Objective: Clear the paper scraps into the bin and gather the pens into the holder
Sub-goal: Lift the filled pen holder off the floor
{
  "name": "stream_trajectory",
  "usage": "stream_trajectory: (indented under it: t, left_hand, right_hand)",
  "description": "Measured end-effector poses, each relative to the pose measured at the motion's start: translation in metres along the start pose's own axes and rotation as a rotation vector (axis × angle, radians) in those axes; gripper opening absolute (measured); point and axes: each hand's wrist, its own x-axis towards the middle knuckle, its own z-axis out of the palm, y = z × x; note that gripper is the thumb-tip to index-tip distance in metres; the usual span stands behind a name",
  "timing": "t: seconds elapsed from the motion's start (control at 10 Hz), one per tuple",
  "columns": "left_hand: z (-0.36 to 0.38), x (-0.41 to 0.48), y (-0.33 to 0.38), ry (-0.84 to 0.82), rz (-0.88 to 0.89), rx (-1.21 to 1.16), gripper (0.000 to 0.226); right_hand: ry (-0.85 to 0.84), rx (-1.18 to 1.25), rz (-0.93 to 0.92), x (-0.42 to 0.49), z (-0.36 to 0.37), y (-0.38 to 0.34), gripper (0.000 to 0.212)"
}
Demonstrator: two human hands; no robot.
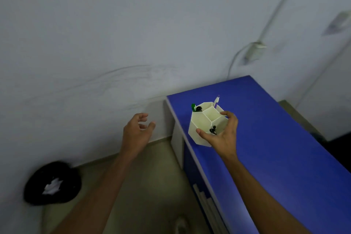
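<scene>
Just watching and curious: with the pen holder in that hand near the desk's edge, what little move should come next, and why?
Probably set the pen holder down further in on the blue desk and let go. The right hand grips it at the desk's corner, pens already stand inside, and paper scraps lie in the bin.

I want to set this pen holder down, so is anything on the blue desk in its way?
Nothing visible does. The right hand grips the white honeycomb pen holder near the edge of the blue desk top, which looks bare around it.
</scene>
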Motion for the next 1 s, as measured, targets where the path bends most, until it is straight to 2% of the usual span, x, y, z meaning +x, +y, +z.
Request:
stream_trajectory:
  t: [0.1,0.4,0.6,0.8,1.0]
  left_hand:
    - [0.057,0.007,0.027,-0.052,0.014,0.038,0.043]
    - [0.128,0.011,0.057,-0.081,0.004,0.092,0.040]
    - [0.134,0.013,0.059,-0.072,-0.026,0.126,0.040]
    - [0.122,0.013,0.058,-0.056,-0.026,0.148,0.043]
    - [0.085,-0.003,0.057,-0.029,-0.005,0.126,0.043]
  right_hand:
    - [0.039,-0.060,0.067,0.032,-0.039,0.049,0.097]
    - [0.050,-0.105,0.194,0.098,-0.067,0.122,0.100]
    - [-0.001,-0.136,0.209,0.109,-0.057,0.139,0.101]
    - [-0.040,-0.138,0.227,0.112,-0.058,0.140,0.115]
    - [0.020,-0.158,0.226,0.094,-0.075,0.113,0.120]
